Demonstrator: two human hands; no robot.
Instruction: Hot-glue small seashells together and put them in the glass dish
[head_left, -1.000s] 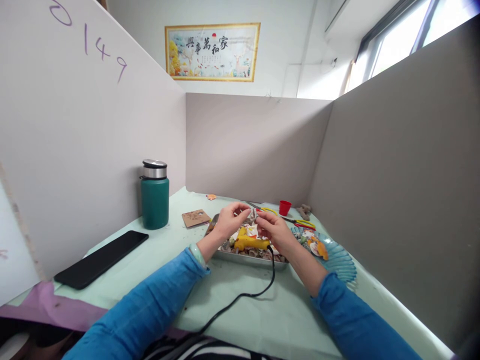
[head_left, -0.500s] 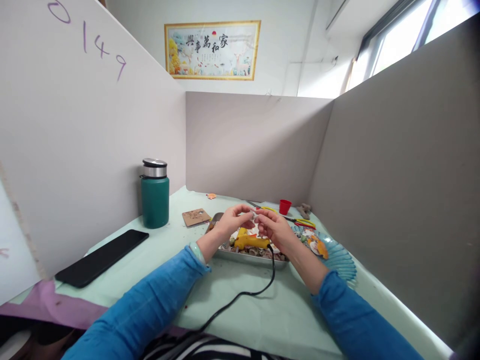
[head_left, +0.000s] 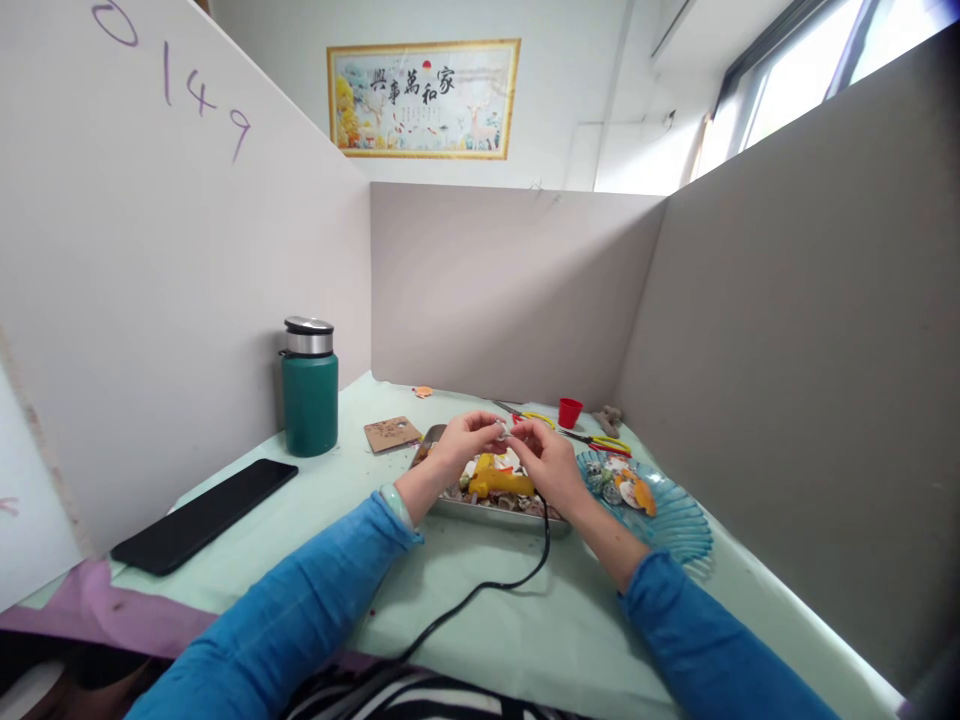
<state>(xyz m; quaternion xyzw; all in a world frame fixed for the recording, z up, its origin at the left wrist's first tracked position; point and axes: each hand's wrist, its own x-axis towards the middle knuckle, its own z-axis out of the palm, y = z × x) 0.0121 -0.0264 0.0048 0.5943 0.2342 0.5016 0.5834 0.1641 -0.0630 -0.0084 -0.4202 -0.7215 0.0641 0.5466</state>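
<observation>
My left hand (head_left: 470, 440) and my right hand (head_left: 549, 458) meet fingertip to fingertip over a metal tray (head_left: 487, 517). Pinched between them is a small whitish piece (head_left: 502, 430), too small to name for certain. Both hands are closed on it. Below them a yellow glue gun (head_left: 499, 482) lies on the tray, on top of many small shells and bits. Its black cord (head_left: 480, 592) runs toward me across the table. To the right of my right hand, a blue scalloped glass plate (head_left: 686, 520) holds several shells (head_left: 626, 485).
A green bottle (head_left: 310, 400) and a black phone (head_left: 206, 515) are at the left. A brown card (head_left: 392, 434) lies behind the tray's left side. Yellow-and-red handled pliers (head_left: 609, 445), a red cup (head_left: 569, 412) and grey lumps (head_left: 609, 420) are at the back right. Partition walls enclose the table.
My right hand has turned and shifted slightly left and down, its fingers closer to the left hand's. The small piece stays between the fingertips. The glue gun and tray have not moved.
</observation>
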